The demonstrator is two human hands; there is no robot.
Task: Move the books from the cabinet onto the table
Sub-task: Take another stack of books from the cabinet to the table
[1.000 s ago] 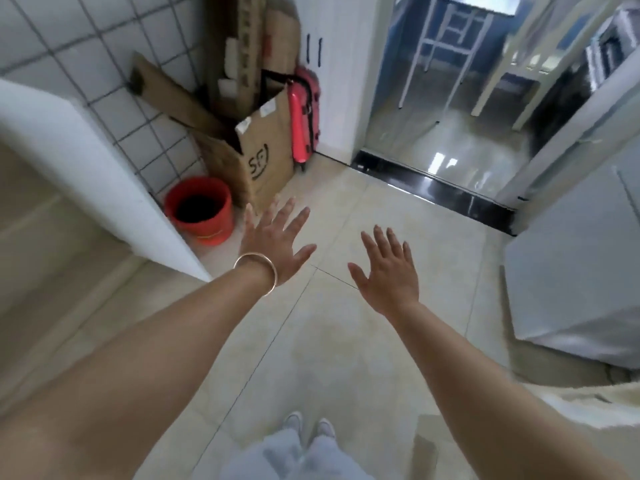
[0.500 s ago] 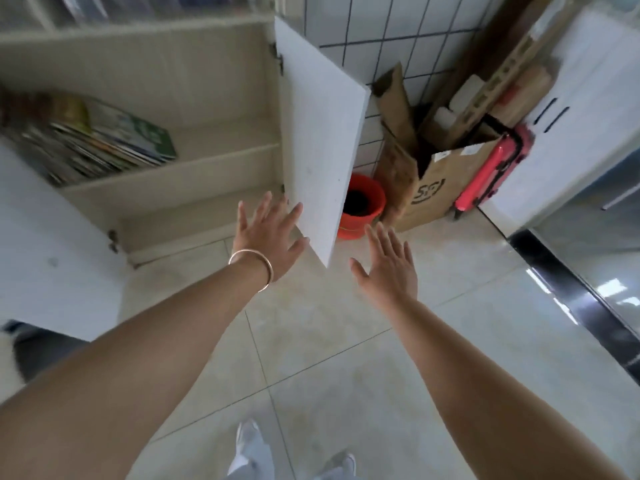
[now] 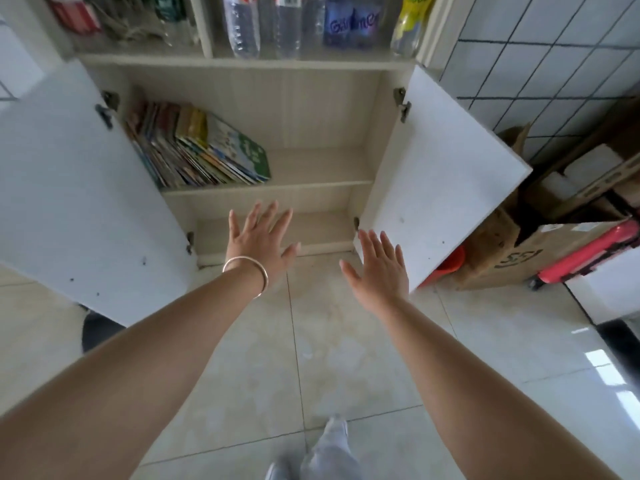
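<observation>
A cream cabinet (image 3: 311, 188) stands straight ahead with both white doors swung wide. Several thin colourful books (image 3: 197, 147) lean in a slanted stack at the left end of its middle shelf; the front one has a green cover. My left hand (image 3: 259, 240), a metal bangle on its wrist, is stretched out with fingers spread, below and right of the books and apart from them. My right hand (image 3: 377, 268) is also spread and holds nothing, just in front of the lower corner of the right door (image 3: 443, 174). The table is out of view.
The left door (image 3: 79, 192) juts out toward me. Plastic bottles (image 3: 287, 22) fill the shelf above. Cardboard boxes (image 3: 512, 251), a red bucket (image 3: 450, 265) and a red suitcase (image 3: 588, 254) crowd the tiled corner at right. The shelf beside the books and the bottom shelf hold nothing.
My view has swung left from the doorway and the boxes to face the open cabinet squarely. Both hands have stayed raised, spread and empty in front of me.
</observation>
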